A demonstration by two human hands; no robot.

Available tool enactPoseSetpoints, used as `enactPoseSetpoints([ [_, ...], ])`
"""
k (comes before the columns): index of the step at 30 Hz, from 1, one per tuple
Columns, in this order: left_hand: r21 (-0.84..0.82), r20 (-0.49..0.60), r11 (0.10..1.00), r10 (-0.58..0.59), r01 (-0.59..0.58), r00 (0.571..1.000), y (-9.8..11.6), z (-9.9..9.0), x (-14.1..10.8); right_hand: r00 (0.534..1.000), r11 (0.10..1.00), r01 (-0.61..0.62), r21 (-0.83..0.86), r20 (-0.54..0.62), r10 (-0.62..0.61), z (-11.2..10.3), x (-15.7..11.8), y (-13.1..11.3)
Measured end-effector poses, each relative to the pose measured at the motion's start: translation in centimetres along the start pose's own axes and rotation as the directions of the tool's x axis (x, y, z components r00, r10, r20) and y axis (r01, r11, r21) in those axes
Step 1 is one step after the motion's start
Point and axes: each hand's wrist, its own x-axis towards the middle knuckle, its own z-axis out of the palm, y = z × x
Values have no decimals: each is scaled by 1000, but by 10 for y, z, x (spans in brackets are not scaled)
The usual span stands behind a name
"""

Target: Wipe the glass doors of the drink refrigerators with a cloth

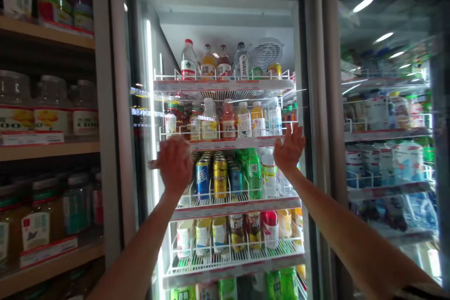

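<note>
Both hands are raised in front of a lit drinks fridge (232, 211). My left hand (176, 163) is at the left, blurred by motion, with a finger stretched out sideways and nothing held. Near the right side of the fridge, my right hand (290, 147) has its fingers spread and is bare of any object. Behind the hands, a wire-railed shelf carries a blue can (203, 178), a gold can (220, 177) and green bottles (253, 173). Juice bottles (258, 118) stand on the shelf above. Whether either hand touches the glass front, I cannot tell.
Wooden shelves (49, 152) with jars and bottles stand at the left. A second glass-fronted fridge (386, 136) with packaged goods is at the right, beyond a metal post (330, 103). The top shelf holds a red-capped water bottle (189, 61) and other drinks.
</note>
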Motion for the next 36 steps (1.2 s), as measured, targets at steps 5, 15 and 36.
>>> enactPoseSetpoints([
  [5,-3,-33,989,-148,148,988,24,2,-14,1000,1000,-12,-9,27,12,-3,1,-1],
  [15,42,70,999,-29,26,997,-25,-26,-45,999,1000,12,-9,36,-12,-3,-2,4],
  [36,-148,241,894,448,-424,861,45,-16,-96,999,998,43,34,11,-43,-4,-25,11],
])
